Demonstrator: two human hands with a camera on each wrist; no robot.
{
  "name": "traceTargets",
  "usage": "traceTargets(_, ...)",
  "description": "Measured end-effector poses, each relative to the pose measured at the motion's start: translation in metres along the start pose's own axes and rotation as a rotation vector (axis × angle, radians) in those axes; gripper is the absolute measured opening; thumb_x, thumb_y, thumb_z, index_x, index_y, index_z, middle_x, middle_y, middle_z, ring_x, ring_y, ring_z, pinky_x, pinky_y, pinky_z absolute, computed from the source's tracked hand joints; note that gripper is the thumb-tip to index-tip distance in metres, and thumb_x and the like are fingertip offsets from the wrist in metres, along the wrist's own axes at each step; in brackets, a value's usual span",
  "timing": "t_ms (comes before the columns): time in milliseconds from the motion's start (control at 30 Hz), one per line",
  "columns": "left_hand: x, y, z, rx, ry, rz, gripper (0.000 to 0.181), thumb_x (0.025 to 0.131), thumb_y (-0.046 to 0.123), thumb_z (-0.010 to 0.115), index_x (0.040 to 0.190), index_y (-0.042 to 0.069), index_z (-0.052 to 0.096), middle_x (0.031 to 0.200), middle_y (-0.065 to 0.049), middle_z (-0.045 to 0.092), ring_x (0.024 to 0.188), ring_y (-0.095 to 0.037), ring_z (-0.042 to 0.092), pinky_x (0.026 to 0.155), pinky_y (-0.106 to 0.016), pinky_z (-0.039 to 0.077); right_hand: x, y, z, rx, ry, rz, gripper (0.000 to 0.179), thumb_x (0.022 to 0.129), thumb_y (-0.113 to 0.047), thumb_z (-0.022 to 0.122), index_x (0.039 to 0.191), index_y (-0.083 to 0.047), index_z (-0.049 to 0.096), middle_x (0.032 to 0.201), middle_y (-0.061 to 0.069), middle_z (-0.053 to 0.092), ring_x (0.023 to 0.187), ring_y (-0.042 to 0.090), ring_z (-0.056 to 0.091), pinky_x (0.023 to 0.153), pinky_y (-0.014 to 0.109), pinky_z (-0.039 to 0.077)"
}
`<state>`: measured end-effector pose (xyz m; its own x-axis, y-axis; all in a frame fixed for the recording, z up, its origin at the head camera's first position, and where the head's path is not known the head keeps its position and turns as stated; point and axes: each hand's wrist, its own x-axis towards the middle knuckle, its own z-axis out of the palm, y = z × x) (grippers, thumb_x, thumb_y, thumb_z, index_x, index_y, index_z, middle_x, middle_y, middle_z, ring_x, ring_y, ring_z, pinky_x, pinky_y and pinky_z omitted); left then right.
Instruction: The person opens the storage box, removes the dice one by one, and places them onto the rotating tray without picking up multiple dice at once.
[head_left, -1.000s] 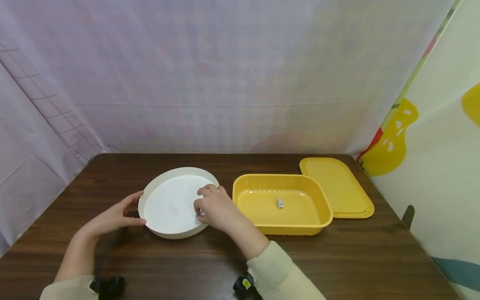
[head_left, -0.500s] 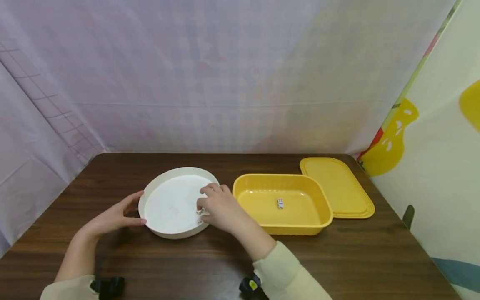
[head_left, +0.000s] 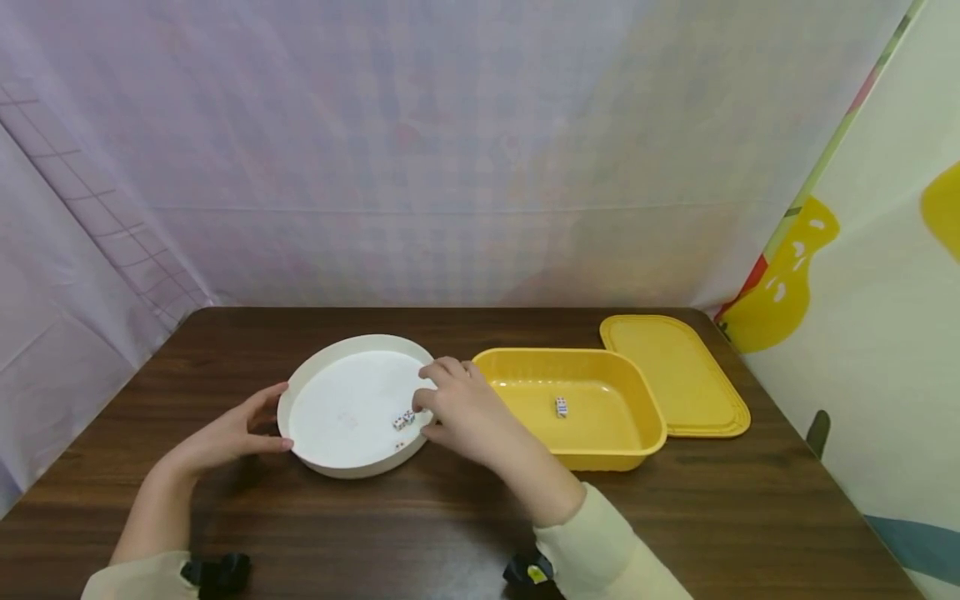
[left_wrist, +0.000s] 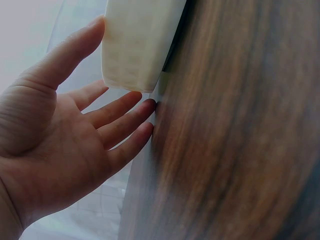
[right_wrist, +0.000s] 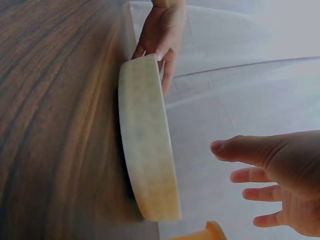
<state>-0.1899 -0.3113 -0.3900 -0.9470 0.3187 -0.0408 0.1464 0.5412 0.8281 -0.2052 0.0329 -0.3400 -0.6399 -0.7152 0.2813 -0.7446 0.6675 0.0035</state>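
Both hands are apart from each other, one on each side of a round white tray (head_left: 337, 400). On its left side, the left hand (head_left: 221, 433) touches the outer wall: the thumb is at the nearer part of the rim, the other fingers are farther back, and the left wrist view shows these fingers quite straight and spread. Over the right edge of the tray is the right hand (head_left: 472, 417); its fingers are slightly bent, with thumb and fingertips separated, and it holds nothing. In the right wrist view this hand is clear of the tray wall.

Small white dice (head_left: 403, 419) with red and blue marks lie on the tray floor, near the right hand; it seems that two of them touch. Some coloured dots (head_left: 400, 446) show just at the near inner wall, but I cannot tell what carries them.

To the right stands a yellow box (head_left: 566, 461), upright and without cover. On its floor, about the middle, is a white piece (head_left: 561, 407) with similar marks; whether it is one die or two, I cannot tell. A flat yellow lid (head_left: 682, 379) lies behind the box and to its right. All this is on a dark brown worktop (head_left: 360, 525), with pale cloth (head_left: 375, 167) hanging behind.
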Motion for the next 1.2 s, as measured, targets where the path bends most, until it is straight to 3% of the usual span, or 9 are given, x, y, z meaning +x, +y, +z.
traceTargets(233, 0.0, 0.0, 0.001, -0.011, -0.004, -0.012, 0.09, 0.085, 0.015, 0.073, 0.147, -0.009, 0.014, 0.142, -0.036, 0.029, 0.126, -0.05, 0.036, 0.093, -0.05, 0.039, -0.007, 0.005, -0.003, 0.003, 0.028, 0.008, 0.017, 0.082, -0.028, 0.077, 0.097, -0.021, 0.074, 0.122, 0.006, 0.058, 0.119, 0.026, 0.045, 0.098, 0.046, 0.034)
traceTargets(467, 0.0, -0.001, 0.001, -0.024, -0.005, -0.018, 0.09, 0.085, 0.015, 0.073, 0.148, -0.008, 0.013, 0.143, -0.036, 0.026, 0.127, -0.051, 0.034, 0.094, -0.053, 0.038, -0.017, 0.012, -0.008, 0.035, -0.006, 0.031, 0.025, 0.082, -0.028, 0.078, 0.104, -0.019, 0.072, 0.126, 0.006, 0.057, 0.123, 0.027, 0.042, 0.101, 0.048, 0.03)
traceTargets(767, 0.0, -0.001, 0.001, -0.014, -0.001, -0.012, 0.09, 0.085, 0.015, 0.073, 0.148, -0.008, 0.013, 0.142, -0.036, 0.028, 0.126, -0.05, 0.035, 0.095, -0.055, 0.036, -0.027, 0.022, -0.013, 0.029, -0.035, 0.078, 0.02, 0.082, -0.029, 0.078, 0.099, -0.022, 0.072, 0.13, 0.007, 0.055, 0.128, 0.03, 0.039, 0.104, 0.049, 0.027)
traceTargets(1200, 0.0, 0.002, 0.001, -0.012, 0.0, -0.033, 0.091, 0.084, 0.017, 0.073, 0.148, -0.007, 0.014, 0.143, -0.035, 0.026, 0.127, -0.05, 0.034, 0.095, -0.055, 0.036, -0.039, 0.038, -0.013, 0.033, 0.049, 0.032, 0.018, 0.08, -0.023, 0.079, 0.095, -0.017, 0.071, 0.122, 0.01, 0.056, 0.12, 0.032, 0.043, 0.098, 0.052, 0.032)
